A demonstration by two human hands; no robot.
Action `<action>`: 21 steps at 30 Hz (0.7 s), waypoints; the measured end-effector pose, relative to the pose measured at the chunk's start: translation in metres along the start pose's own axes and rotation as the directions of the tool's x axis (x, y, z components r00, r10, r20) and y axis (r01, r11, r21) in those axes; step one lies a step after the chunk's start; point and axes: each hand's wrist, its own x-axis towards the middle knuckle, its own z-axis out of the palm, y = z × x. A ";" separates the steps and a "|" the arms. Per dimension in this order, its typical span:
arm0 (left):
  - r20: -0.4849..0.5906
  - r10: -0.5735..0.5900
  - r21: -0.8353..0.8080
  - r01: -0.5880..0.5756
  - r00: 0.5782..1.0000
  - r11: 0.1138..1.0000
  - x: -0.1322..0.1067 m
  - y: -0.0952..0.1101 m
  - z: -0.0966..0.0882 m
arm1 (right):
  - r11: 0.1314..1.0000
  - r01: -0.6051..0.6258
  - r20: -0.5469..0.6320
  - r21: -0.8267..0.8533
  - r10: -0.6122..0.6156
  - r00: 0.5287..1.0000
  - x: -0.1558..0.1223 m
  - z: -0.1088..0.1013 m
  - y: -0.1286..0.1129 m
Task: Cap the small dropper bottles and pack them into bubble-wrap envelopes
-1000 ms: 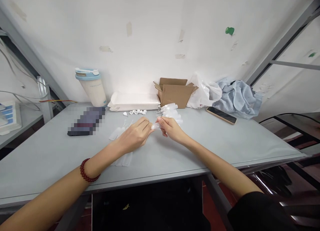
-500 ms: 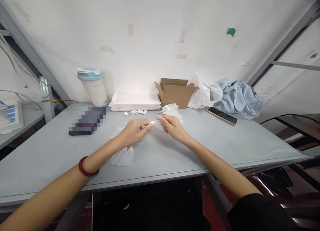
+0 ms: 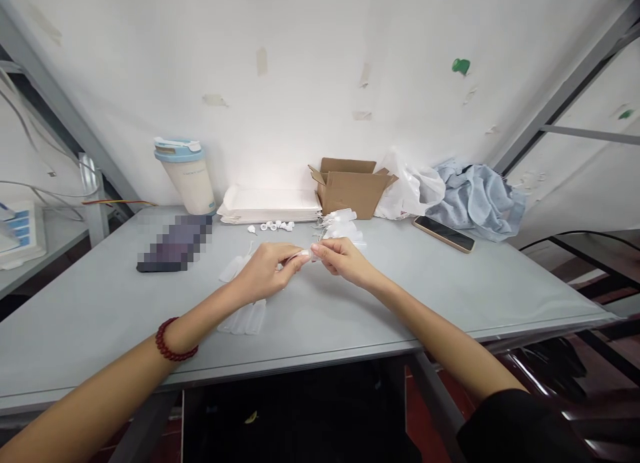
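Note:
My left hand (image 3: 270, 269) is closed, pinching a small translucent plastic bottle (image 3: 304, 253) of which only a whitish end shows between the fingertips. Facing it, the thumb and fingers of my right hand (image 3: 344, 259) are pressed together at the other end of the same bottle; most of it is hidden by the fingers. Below my left wrist lie several translucent bottles (image 3: 245, 319) side by side. More bottles (image 3: 233, 268) lie partly behind the left hand. Beyond my right hand is a pile of similar bottles (image 3: 345, 233). Small white caps (image 3: 277, 225) stand in a loose row behind the hands.
Along the wall stand a blue-lidded tumbler (image 3: 187, 176), a stack of white sheets or envelopes (image 3: 273, 206), an open cardboard box (image 3: 353, 191), a white plastic bag (image 3: 413, 189) and crumpled blue cloth (image 3: 477, 199). A phone (image 3: 444, 233) lies right, a pixelated dark object (image 3: 175, 244) left.
Both hands have come down slightly toward me and their fingertips are closer together. Less of the bottle shows between them now, and more of the pile behind the right hand is visible.

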 end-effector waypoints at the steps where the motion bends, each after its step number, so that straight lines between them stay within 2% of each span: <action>1: -0.022 0.053 0.060 -0.051 0.998 0.997 -0.001 -0.001 0.001 | 0.999 -0.017 0.016 0.039 0.016 1.000 0.000 0.000 0.001; 3: -0.049 0.134 0.154 -0.125 0.990 0.980 -0.001 -0.004 0.002 | 0.995 -0.047 0.037 0.088 0.044 0.998 0.001 0.000 0.002; 5: -0.054 0.157 0.182 -0.145 0.986 0.972 0.001 -0.006 0.002 | 0.994 -0.065 0.031 0.091 0.062 0.998 0.002 0.000 0.000; 7: -0.059 0.117 0.157 -0.106 0.991 0.982 0.004 -0.008 -0.004 | 0.999 -0.041 -0.032 0.023 0.042 0.999 0.004 -0.001 -0.002; 10: -0.142 -0.040 0.145 0.061 0.989 0.988 0.010 -0.021 -0.020 | 0.964 0.061 -0.207 -0.257 -0.117 0.971 0.009 -0.014 0.002; 12: -0.227 -0.161 0.230 0.214 0.960 0.949 0.011 -0.039 -0.033 | 0.869 0.117 -0.301 -0.480 -0.289 0.909 0.015 -0.029 0.010; 14: -0.247 -0.237 0.381 0.319 0.939 0.868 0.010 -0.064 -0.044 | 0.778 0.109 -0.352 -0.619 -0.398 0.847 0.020 -0.046 0.020; 17: -0.223 -0.281 0.540 0.358 0.934 0.762 0.004 -0.102 -0.054 | 0.720 0.077 -0.360 -0.689 -0.433 0.826 0.025 -0.067 0.033; 21: -0.132 -0.297 0.552 0.318 0.946 0.771 -0.001 -0.128 -0.054 | 0.679 0.051 -0.348 -0.732 -0.436 0.830 0.028 -0.076 0.039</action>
